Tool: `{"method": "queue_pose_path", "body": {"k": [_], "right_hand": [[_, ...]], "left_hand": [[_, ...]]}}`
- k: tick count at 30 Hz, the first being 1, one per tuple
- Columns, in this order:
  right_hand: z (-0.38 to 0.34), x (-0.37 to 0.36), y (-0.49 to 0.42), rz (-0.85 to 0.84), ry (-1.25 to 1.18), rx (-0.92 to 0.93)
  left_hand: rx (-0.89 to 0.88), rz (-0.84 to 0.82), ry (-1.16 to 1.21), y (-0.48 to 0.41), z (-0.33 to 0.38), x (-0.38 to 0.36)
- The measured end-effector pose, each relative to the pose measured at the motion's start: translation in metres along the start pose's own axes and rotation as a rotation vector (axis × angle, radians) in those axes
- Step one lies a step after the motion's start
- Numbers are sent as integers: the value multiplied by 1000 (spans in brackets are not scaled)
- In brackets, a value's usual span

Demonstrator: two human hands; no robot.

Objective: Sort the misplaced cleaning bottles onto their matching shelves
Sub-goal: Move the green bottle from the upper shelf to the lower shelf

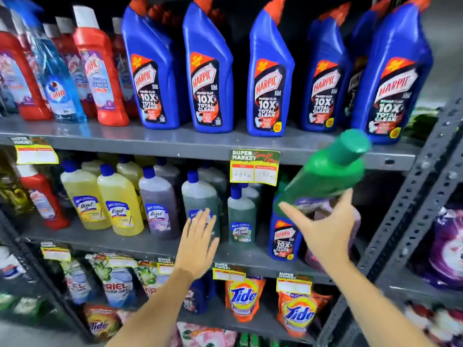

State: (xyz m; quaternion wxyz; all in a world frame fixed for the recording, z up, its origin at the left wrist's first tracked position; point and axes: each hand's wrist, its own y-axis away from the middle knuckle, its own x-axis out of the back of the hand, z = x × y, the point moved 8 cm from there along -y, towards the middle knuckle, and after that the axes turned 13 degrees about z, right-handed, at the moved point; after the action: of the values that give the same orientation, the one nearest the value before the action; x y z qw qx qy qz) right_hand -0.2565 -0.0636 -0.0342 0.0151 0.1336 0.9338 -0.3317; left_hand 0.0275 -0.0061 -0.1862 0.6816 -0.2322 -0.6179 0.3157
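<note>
My right hand [328, 229] grips a green bottle [328, 176] with a green cap, tilted to the upper right in front of the middle shelf [140, 244]. My left hand [199, 241] is spread open with its fingertips against a dark green Lizol bottle [199, 196] on that shelf. A small blue Harpic bottle [284, 236] stands on the middle shelf just left of my right hand. Large blue Harpic bottles [210, 71] line the top shelf [175, 141]. A red bottle [41, 196] stands at the left end of the Lizol row.
Yellow [120, 201], purple [157, 204] and green Lizol bottles [241, 216] fill the middle shelf. Red Harpic bottles [100, 71] and a blue Colin bottle [60, 88] stand at top left. Tide pouches [243, 296] and Ariel pouches [117, 284] sit below. A metal upright [411, 196] borders the right.
</note>
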Motion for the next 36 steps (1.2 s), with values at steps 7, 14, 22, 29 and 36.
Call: {"method": "queue_pose_path", "body": {"k": [7, 14, 22, 29, 36], "right_hand": [[104, -50, 95, -118, 199, -291], [166, -93, 127, -144, 418, -410], [187, -108, 141, -222, 560, -413], [184, -114, 144, -301, 591, -360], [141, -63, 125, 149, 347, -231]], "left_hand": [[-69, -509, -5, 84, -17, -93], [-150, -563, -4, 96, -37, -110], [-166, -572, 7, 97, -41, -109], [-152, -551, 22, 100, -42, -107], [-154, -545, -2, 96, -41, -105]]}}
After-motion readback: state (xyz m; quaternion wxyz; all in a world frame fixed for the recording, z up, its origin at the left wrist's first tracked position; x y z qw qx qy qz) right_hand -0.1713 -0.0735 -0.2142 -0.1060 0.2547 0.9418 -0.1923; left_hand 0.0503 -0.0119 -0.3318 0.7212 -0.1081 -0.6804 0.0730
